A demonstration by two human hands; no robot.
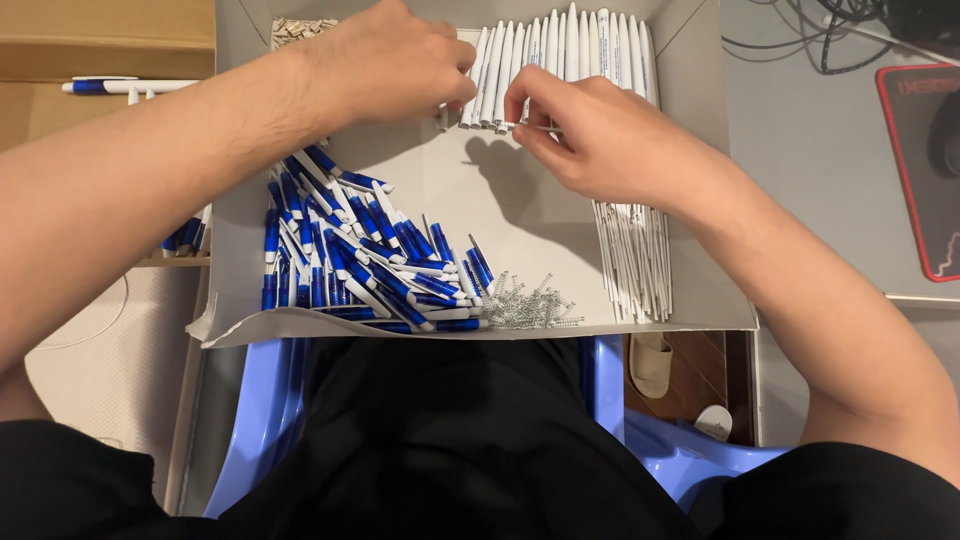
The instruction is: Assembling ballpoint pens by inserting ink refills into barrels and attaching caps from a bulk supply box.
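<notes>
A flattened grey cardboard box [520, 210] lies in front of me with pen parts on it. My left hand [395, 65] is closed near the top middle, its fingertips pinching a white pen barrel [445, 112]. My right hand [590, 135] sits beside it, pinching a thin ink refill [528, 127] that points at the left hand. Behind both hands stands a row of white barrels [570, 50]. A pile of blue pen tips [350, 255] covers the left side. Small metal springs [525, 300] lie at the front edge, with a bundle of thin refills [635, 260] to their right.
Finished blue-and-white pens [120, 86] rest on a brown cardboard box at the far left. A black mat with a red edge [925, 170] and cables lie on the grey table at right. A blue plastic chair [270, 420] is under me.
</notes>
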